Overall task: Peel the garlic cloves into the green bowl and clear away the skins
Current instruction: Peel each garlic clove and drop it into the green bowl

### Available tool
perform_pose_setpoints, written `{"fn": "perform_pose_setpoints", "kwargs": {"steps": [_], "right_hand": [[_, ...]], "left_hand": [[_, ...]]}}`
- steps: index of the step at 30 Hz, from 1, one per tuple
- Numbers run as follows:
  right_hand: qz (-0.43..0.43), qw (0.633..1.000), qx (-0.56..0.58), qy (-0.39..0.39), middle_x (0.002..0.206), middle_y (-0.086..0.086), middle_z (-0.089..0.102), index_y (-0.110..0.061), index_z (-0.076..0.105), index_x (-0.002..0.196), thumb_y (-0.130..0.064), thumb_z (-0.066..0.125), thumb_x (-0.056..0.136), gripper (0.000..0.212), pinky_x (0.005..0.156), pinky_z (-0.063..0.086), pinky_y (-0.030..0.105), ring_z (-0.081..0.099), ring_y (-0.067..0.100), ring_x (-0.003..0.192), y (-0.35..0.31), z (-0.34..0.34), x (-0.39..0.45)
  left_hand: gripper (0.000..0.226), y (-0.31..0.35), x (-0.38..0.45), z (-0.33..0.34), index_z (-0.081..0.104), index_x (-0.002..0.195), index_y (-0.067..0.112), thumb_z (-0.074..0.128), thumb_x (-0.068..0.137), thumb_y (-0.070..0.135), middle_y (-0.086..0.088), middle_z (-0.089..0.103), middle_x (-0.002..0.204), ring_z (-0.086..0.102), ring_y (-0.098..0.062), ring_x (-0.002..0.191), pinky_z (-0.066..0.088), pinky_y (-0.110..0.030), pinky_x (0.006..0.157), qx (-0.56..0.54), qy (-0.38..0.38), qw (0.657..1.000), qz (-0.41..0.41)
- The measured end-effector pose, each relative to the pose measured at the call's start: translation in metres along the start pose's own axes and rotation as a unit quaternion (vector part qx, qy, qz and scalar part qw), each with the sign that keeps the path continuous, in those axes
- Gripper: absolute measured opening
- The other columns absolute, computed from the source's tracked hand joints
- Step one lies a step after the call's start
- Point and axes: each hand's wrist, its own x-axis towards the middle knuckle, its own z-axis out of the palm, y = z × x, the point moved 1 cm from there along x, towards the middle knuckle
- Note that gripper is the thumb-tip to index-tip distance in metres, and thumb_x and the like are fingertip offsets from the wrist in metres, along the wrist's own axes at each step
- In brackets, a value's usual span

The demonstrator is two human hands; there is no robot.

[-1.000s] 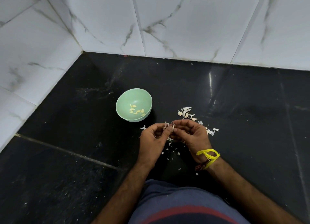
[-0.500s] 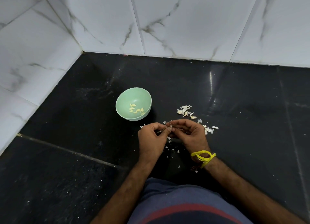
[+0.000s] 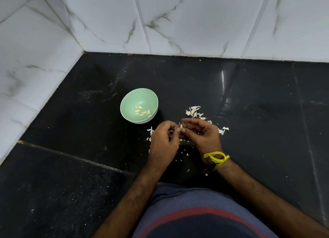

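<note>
- One green bowl (image 3: pixel 139 106) sits on the black floor (image 3: pixel 71 166), to the left of the hands and a bit farther away.
- Inside the bowl lie about six peeled garlic cloves (image 3: pixel 142 111), pale yellow, close together near the bottom.
- Two hands meet just near and right of the bowl, above the floor.
- The left hand (image 3: pixel 164 141) has its fingers curled, and its fingertips pinch one small garlic clove (image 3: pixel 181 127).
- The right hand (image 3: pixel 202 135) also has bent fingers, and its thumb and first finger pinch the same clove from the other side.
- The clove is tiny and mostly hidden by the fingertips, so I cannot tell how much skin is on it.
- White garlic skins (image 3: pixel 194 111) lie in one pile just beyond the right hand.
- A second, smaller bunch of skins (image 3: pixel 223 130) lies to the right of the right hand.
- A few more bits of skin (image 3: pixel 150 130) lie to the left of the left hand, near the bowl.
- Many tiny white crumbs (image 3: pixel 187 155) are scattered on the floor under and near the hands, too many and too small to count.
- One yellow thread band (image 3: pixel 216 158) is tied around the right wrist.
- White tile walls (image 3: pixel 195 20) with grey streaks stand at the far side and on the left.
- A blue cloth with one red stripe (image 3: pixel 204 214) shows at the near edge.
</note>
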Motion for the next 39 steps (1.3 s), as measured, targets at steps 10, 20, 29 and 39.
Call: {"fn": "perform_pose_setpoints", "kwargs": {"steps": [10,20,29,39], "right_hand": [[0.092,0.992,0.084,0.016,0.093,0.019,0.073,0.004,0.065,0.107,0.007,0.064,0.084,0.023,0.072,0.06,0.033,0.071,0.027,0.077,0.003,-0.001,0.001],[0.15,0.981,0.119,-0.006,0.087,0.019,0.072,0.006,0.066,0.104,0.003,0.07,0.072,0.033,0.07,0.06,0.033,0.071,0.028,0.076,0.001,-0.001,0.001],[0.162,0.982,0.098,-0.005,0.086,0.02,0.07,0.007,0.065,0.104,0.011,0.067,0.076,0.028,0.065,0.059,0.029,0.071,0.024,0.072,0.0,0.0,-0.002],[0.108,0.994,-0.013,-0.012,0.083,0.017,0.072,-0.007,0.075,0.089,-0.002,0.078,0.068,0.022,0.069,0.058,0.035,0.068,0.027,0.074,0.003,0.0,-0.005]], "left_hand": [[0.007,-0.008,-0.01,0.007,0.058,0.1,0.011,0.054,0.1,0.015,0.002,0.061,0.097,0.056,-0.011,0.089,0.042,-0.018,0.075,-0.007,-0.051,0.996,-0.079],[0.005,-0.007,-0.009,-0.008,0.069,0.093,0.014,0.066,0.095,0.018,0.008,0.07,0.081,0.065,-0.001,0.074,0.051,-0.015,0.068,-0.075,0.04,0.99,-0.117],[0.009,-0.006,-0.012,-0.009,0.072,0.096,0.014,0.075,0.088,0.013,0.007,0.073,0.085,0.07,-0.002,0.08,0.053,-0.014,0.07,-0.114,0.027,0.987,-0.107],[0.025,-0.01,-0.012,-0.014,0.07,0.099,0.013,0.083,0.078,0.006,-0.002,0.077,0.086,0.074,-0.012,0.084,0.059,-0.025,0.075,-0.19,0.009,0.97,-0.149]]}}
